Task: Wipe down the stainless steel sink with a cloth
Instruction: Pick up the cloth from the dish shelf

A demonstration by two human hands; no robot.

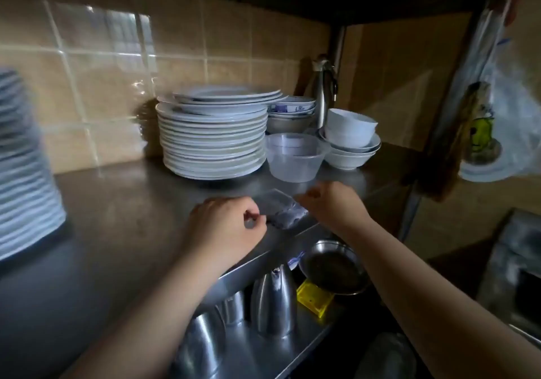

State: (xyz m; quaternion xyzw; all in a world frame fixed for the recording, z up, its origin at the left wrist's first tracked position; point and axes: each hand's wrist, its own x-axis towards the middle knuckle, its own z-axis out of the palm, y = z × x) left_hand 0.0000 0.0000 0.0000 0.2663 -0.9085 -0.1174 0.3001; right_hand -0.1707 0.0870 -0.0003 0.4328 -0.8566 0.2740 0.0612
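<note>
A folded grey cloth [283, 210] lies on the stainless steel counter [123, 211], near its front edge. My left hand [225, 227] is at the cloth's left edge with its fingers curled, and thumb and fingertips pinch that edge. My right hand [330, 203] is at the cloth's right side, its curled fingers closing on the far right corner. The cloth and my right fingers are blurred. A steel basin edge [516, 261], possibly the sink, shows at the far right, mostly out of frame.
Behind the cloth stand a tall stack of white plates [213, 141], a clear plastic tub [295, 156] and white bowls [351, 138]. Another plate stack [23, 167] is at the left. On the lower shelf are steel jugs [273, 302], a pan [333, 270] and a yellow box [314, 299].
</note>
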